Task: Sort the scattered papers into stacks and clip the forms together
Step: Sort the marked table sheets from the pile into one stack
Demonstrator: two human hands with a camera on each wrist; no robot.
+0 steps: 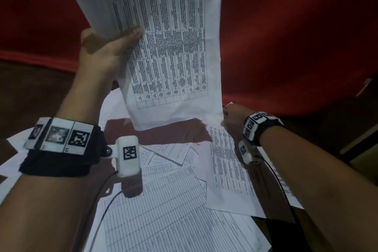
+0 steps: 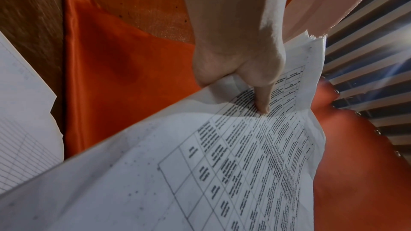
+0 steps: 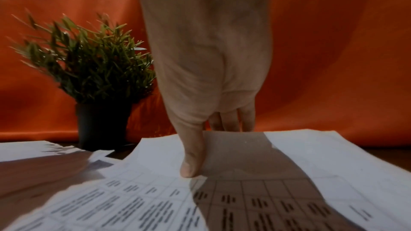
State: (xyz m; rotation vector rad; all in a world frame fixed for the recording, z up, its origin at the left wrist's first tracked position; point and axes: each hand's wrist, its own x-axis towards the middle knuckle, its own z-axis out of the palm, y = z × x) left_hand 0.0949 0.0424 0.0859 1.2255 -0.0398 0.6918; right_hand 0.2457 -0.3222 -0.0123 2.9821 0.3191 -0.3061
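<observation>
Gathering like sheets into one held bundle looks to be the step in hand. Largest first: red cloth (image 1: 296, 37) filling the background from 9 to 3 o'clock; below it, brown tabletop (image 1: 155, 131) strewn with scattered papers (image 1: 173, 210) from 5 to 8 o'clock, at least five overlapping, exact count unclear. Raised toward 12 o'clock, held bundle (image 1: 167, 47) of table-printed sheets, at least two judging by the offset edges. One table-printed sheet (image 1: 227, 168) lying flat at 4 o'clock. One potted plant (image 3: 89, 69) at 9 o'clock in the right wrist view. Two hands: left hand (image 1: 102, 55) pinching the bundle's edge, thumb on the printed face; right hand (image 1: 233, 114) pinching the flat sheet's far edge, thumb on top, fingers beneath. No clip seen. To do it well: lift that sheet alone, slide it squarely behind the bundle, match the table print first, keep the left grip firm against fanning.
</observation>
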